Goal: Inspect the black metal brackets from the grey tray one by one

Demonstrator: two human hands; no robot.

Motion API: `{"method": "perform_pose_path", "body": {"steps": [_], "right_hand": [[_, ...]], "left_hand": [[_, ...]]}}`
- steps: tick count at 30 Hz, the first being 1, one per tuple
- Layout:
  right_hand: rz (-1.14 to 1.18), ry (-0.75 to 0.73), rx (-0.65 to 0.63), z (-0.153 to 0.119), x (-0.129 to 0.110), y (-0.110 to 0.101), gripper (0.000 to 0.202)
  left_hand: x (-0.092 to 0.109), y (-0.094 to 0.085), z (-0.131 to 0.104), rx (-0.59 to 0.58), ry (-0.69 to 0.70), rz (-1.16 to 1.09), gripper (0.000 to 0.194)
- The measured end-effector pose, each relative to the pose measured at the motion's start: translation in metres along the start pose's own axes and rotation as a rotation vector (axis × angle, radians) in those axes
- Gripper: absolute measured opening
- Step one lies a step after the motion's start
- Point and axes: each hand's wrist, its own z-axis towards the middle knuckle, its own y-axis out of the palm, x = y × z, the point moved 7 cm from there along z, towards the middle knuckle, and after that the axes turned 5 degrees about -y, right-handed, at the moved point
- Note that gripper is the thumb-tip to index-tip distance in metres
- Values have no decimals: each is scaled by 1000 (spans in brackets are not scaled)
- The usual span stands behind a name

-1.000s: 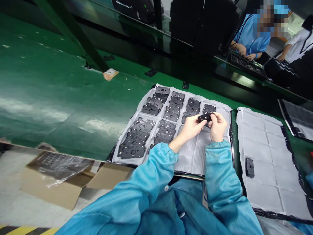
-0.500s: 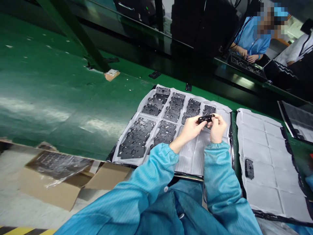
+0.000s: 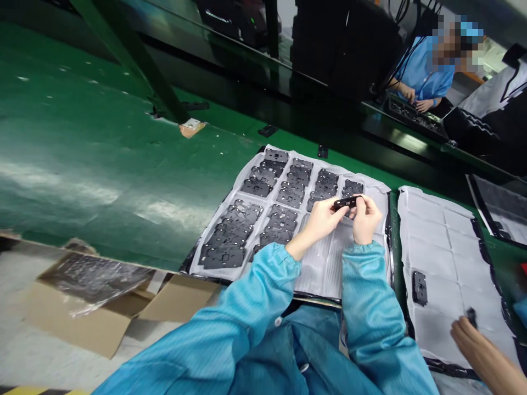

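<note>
Between both hands I hold a small flat black plastic part (image 3: 346, 203), raised over the near tray and tilted edge-on toward me. My left hand (image 3: 323, 219) pinches its left end. My right hand (image 3: 366, 216) has thumb and fingers closed on its right end. Beneath them lies a compartmented tray lined with white sheet (image 3: 317, 269). Overlapping rows of similar black parts (image 3: 230, 236) fill its left and far compartments. The compartments right below my wrists show bare lining.
Another person's hand (image 3: 473, 343) reaches over the right-hand white tray (image 3: 436, 230) with a small dark piece; one black part (image 3: 420, 288) lies there. A green post (image 3: 140, 71) rises from the green bench. An open cardboard box (image 3: 82, 318) stands at lower left. A co-worker (image 3: 428, 71) sits opposite.
Another person's hand with a dark piece has come in over the right-hand tray. My hands stay in nearly the same place, and the held part has turned slightly.
</note>
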Motion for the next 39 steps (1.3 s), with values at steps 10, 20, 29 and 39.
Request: {"method": "perform_pose_path", "body": {"steps": [10,20,29,39], "right_hand": [[-2,26,-14,1,6,1,24],[16,28,-42,2,6,1,25],[62,-6,-132,2,3,5,29],[53,9,-100,3,-3,3,24]], "left_hand": [[1,-1,-1,13,24,43,21],[1,0,0,2,-20,-53,22],[1,-2,0,7,-51,-54,23],[-7,5,4,-128,-179,-268,28]]}}
